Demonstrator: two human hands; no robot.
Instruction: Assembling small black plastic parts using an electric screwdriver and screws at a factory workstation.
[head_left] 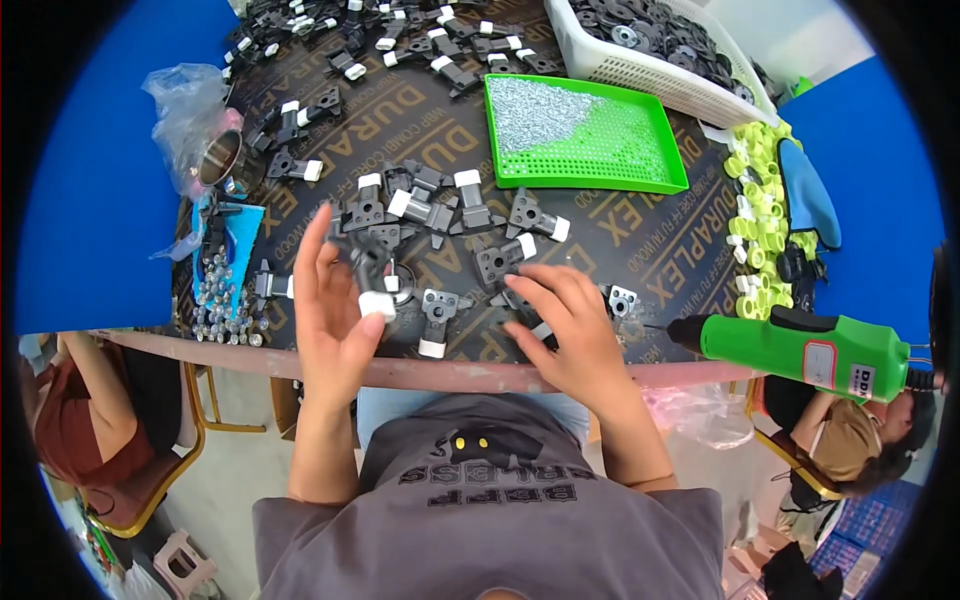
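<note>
My left hand (335, 325) is raised over the table's near edge, fingers spread. A blurred black plastic bracket with a white cap (377, 304) is in front of its palm, and my thumb overlaps the cap; the fingers do not close round it. My right hand (580, 335) curls its thumb and fingers around another black plastic bracket (522, 305), partly hidden beneath them. Between the hands lies a capped bracket (438, 318). More such brackets (425, 208) cluster just beyond, and a round metal ring (402, 284) shows among them near my left fingers.
A green electric screwdriver (800, 350) lies at right, its tip toward my right hand. Beyond are a green tray (640, 180) of small screws, a white basket (640, 75) of black discs and yellow-green plastic rings (765, 215). Small metal pieces (225, 305) and a metal cup (221, 158) sit left.
</note>
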